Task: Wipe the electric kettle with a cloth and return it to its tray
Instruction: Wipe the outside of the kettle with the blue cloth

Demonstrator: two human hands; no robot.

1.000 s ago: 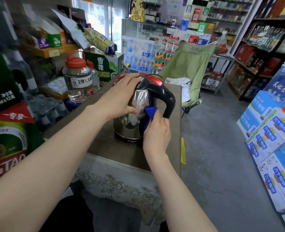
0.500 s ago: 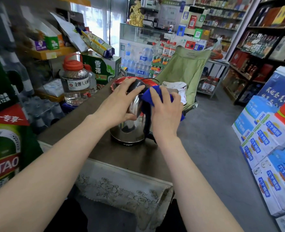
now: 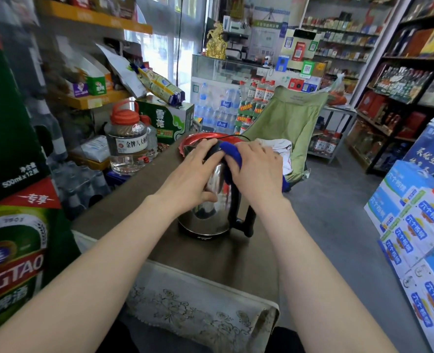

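the brown table (image 3: 205, 258), with a green folding chair (image 3: 287, 118) beyond its far end, carries the steel kettle (image 3: 210, 202) upright near its middle. a big clear jar (image 3: 126, 143) stands left of the red tray (image 3: 198, 139), which lies just behind the kettle, so the return is not yet done and the short path looks free. the left hand (image 3: 193, 179) steadies the kettle, fingers curled round its top. the right hand (image 3: 257, 169) presses the blue cloth (image 3: 232, 152) against the handle top, fingers curled over it; wiping looks midway.

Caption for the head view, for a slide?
Left hand steadies the electric kettle while right hand presses blue cloth on its top.
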